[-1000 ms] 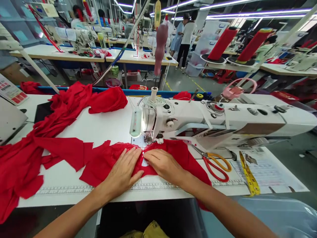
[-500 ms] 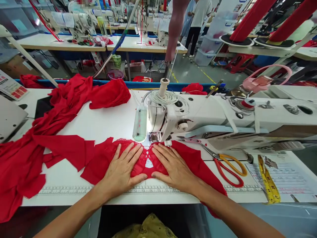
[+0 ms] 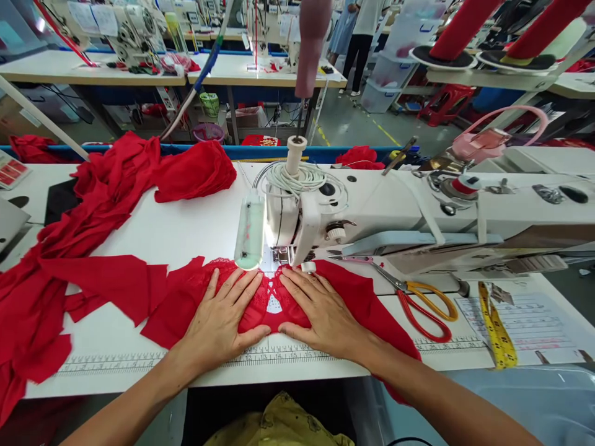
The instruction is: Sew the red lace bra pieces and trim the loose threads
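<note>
A red lace garment piece (image 3: 260, 316) lies spread on the white table, just in front of the sewing machine's presser foot (image 3: 281, 254). It has a small cut-out with crossing straps in its middle. My left hand (image 3: 225, 310) rests flat on the lace left of that cut-out, fingers stretched out. On the right side, my right hand (image 3: 320, 310) lies flat on the cloth in the same way. Both thumbs point inward near the lower edge, a small gap apart. The lace under my palms is hidden.
Red fabric (image 3: 106, 198) is heaped on the left. Scissors (image 3: 425, 303) lie right of my right hand, near a yellow tape measure (image 3: 497, 328) and a written sheet (image 3: 543, 325). The sewing machine (image 3: 395, 201) spans the back right. A ruler scale (image 3: 297, 354) runs along the front edge.
The whole view has shifted slightly, so things sit a little further left and higher. Both hands keep their flat pose on the red garment piece.
</note>
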Demonstrator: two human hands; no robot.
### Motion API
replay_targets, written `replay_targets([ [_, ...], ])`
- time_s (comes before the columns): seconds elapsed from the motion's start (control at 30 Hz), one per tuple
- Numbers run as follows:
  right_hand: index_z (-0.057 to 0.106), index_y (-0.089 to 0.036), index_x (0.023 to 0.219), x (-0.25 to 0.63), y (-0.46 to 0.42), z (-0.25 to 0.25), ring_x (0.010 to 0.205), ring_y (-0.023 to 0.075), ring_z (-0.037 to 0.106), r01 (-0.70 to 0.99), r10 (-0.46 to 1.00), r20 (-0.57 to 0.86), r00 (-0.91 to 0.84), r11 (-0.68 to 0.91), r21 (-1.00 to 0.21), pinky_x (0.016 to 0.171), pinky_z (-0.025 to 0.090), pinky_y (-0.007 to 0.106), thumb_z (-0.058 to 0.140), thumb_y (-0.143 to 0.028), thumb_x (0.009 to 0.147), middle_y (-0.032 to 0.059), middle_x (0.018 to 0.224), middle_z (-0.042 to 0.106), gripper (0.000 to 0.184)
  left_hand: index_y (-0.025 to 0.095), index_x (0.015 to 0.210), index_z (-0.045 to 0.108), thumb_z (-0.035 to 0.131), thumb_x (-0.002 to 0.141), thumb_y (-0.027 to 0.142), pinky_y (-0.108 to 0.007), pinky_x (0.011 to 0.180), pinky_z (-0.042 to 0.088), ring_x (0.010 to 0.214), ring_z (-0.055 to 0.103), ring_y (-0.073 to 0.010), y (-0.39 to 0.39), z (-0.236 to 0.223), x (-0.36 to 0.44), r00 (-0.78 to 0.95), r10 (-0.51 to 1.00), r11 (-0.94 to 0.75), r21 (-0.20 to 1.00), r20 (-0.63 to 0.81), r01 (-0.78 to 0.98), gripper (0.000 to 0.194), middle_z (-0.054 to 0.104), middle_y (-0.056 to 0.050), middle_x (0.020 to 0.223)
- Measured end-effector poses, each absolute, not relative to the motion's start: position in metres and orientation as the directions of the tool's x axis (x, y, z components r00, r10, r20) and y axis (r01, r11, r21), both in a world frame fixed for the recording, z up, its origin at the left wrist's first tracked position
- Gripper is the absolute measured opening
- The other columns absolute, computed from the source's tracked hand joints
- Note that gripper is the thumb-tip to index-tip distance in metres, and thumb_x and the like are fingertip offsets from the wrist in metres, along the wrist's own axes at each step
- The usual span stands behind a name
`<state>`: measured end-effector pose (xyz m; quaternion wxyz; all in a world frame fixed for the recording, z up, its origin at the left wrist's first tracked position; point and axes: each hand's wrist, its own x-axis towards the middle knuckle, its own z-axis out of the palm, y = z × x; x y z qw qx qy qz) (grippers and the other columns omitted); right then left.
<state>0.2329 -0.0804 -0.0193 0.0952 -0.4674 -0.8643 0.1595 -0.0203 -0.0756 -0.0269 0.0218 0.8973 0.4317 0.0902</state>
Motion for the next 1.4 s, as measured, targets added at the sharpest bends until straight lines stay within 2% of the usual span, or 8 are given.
replay_targets([
  [0.67, 0.03, -0.019, 0.155, 0.234, -0.08, -0.02, 0.148, 0.029, 0.03, 0.761, 0.831, 0.057, -0.553, 0.532, -0.373, 0.12, 0.028, 0.053, 0.061, -0.058, 0.088, 0.0099, 0.159, 0.035, 0.084, 0.017, 0.156, 0.024, 0.047, 0.091, 0.067, -0.052, 0.124, -0.002, 0.147, 0.029, -0.0296, -0.075, -0.029, -0.021, 0.617, 0.762, -0.639, 0.073, 0.198, 0.766, 0.085, 0.037, -0.008, 0.159],
  [0.8, 0.031, -0.018, 0.155, 0.234, -0.08, -0.02, 0.147, 0.0301, 0.03, 0.754, 0.827, 0.07, -0.557, 0.54, -0.374, 0.119, 0.029, 0.055, 0.063, -0.057, 0.087, 0.0117, 0.159, 0.036, 0.084, 0.019, 0.157, 0.023, 0.049, 0.091, 0.066, -0.059, 0.123, 0.005, 0.146, 0.032, -0.0317, -0.076, -0.031, -0.021, 0.609, 0.766, -0.636, 0.1, 0.205, 0.765, 0.085, 0.038, -0.009, 0.158],
  [0.93, 0.037, -0.017, 0.151, 0.236, -0.08, -0.013, 0.144, 0.0311, 0.037, 0.692, 0.788, 0.159, -0.595, 0.603, -0.397, 0.116, 0.034, 0.057, 0.063, -0.053, 0.09, 0.0154, 0.154, 0.043, 0.077, 0.017, 0.156, 0.025, 0.054, 0.091, 0.062, -0.065, 0.119, 0.022, 0.144, 0.036, -0.035, -0.081, -0.022, -0.018, 0.584, 0.776, -0.625, 0.168, 0.237, 0.763, 0.084, 0.043, -0.014, 0.155],
  [1.0, 0.047, -0.017, 0.144, 0.234, -0.08, -0.007, 0.136, 0.0281, 0.048, 0.651, 0.777, 0.269, -0.57, 0.626, -0.429, 0.114, 0.04, 0.053, 0.061, -0.044, 0.094, 0.0147, 0.145, 0.054, 0.059, 0.015, 0.151, 0.034, 0.057, 0.094, 0.05, -0.061, 0.117, 0.031, 0.142, 0.04, -0.0325, -0.084, -0.015, -0.015, 0.567, 0.766, -0.637, 0.239, 0.304, 0.733, 0.071, 0.049, -0.015, 0.15],
  [1.07, 0.059, -0.018, 0.13, 0.228, -0.078, -0.003, 0.121, 0.0228, 0.059, 0.615, 0.772, 0.381, -0.509, 0.635, -0.467, 0.106, 0.049, 0.044, 0.055, -0.03, 0.098, 0.0115, 0.129, 0.065, 0.034, 0.014, 0.138, 0.049, 0.054, 0.098, 0.032, -0.051, 0.117, 0.037, 0.134, 0.051, -0.0249, -0.085, -0.009, -0.011, 0.547, 0.733, -0.674, 0.325, 0.404, 0.663, 0.044, 0.059, -0.013, 0.138],
  [1.17, 0.066, -0.017, 0.113, 0.217, -0.073, -0.004, 0.105, 0.0198, 0.064, 0.563, 0.728, 0.457, -0.512, 0.686, -0.461, 0.094, 0.055, 0.036, 0.05, -0.02, 0.099, 0.0091, 0.112, 0.071, 0.021, 0.015, 0.108, 0.061, 0.048, 0.098, 0.014, -0.039, 0.115, 0.043, 0.115, 0.064, -0.0154, -0.081, -0.009, -0.005, 0.531, 0.701, -0.712, 0.424, 0.475, 0.56, 0.017, 0.069, -0.008, 0.118],
  [1.27, 0.066, -0.015, 0.111, 0.212, -0.068, -0.011, 0.106, 0.024, 0.064, 0.588, 0.706, 0.433, -0.56, 0.707, -0.393, 0.092, 0.056, 0.04, 0.057, -0.028, 0.097, 0.0108, 0.113, 0.071, 0.021, 0.016, 0.097, 0.061, 0.046, 0.099, 0.014, -0.044, 0.115, 0.043, 0.115, 0.063, -0.0169, -0.078, -0.017, -0.004, 0.587, 0.704, -0.71, 0.433, 0.4, 0.556, 0.015, 0.068, -0.009, 0.118],
  [1.4, 0.064, -0.017, 0.112, 0.213, -0.067, -0.019, 0.106, 0.0258, 0.064, 0.64, 0.74, 0.423, -0.523, 0.669, -0.378, 0.093, 0.054, 0.043, 0.063, -0.035, 0.093, 0.0105, 0.116, 0.071, 0.026, 0.016, 0.106, 0.061, 0.044, 0.1, 0.017, -0.057, 0.117, 0.035, 0.126, 0.058, -0.0213, -0.077, -0.028, -0.011, 0.609, 0.728, -0.684, 0.399, 0.316, 0.611, 0.018, 0.065, -0.011, 0.127],
])
